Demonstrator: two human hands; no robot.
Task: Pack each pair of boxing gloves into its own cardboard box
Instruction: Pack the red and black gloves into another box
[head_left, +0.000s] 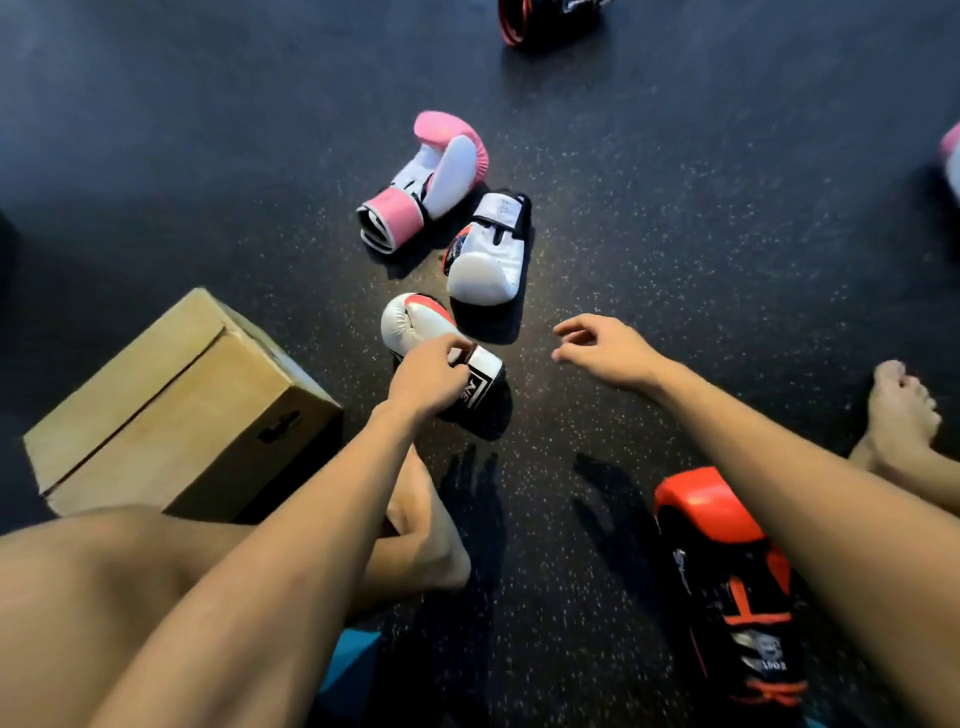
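Left hand (423, 382): pinching cuff of white glove (415, 322) on floor (675, 234), just right of box (171, 405). Right hand (605, 348): hovering, fingers loosely spread, holding nothing. Cuff lettering partly covered, unreadable. Both forearms reach forward.

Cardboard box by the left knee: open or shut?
Shut. The cardboard box has its lid flap lying flat on top; no interior shows. The left hand holds a white glove outside it.

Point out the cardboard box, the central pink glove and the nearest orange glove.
cardboard box (156, 379): head view, top flap.
pink glove (457, 171): head view, white thumb.
orange glove (701, 499): head view, orange padding.
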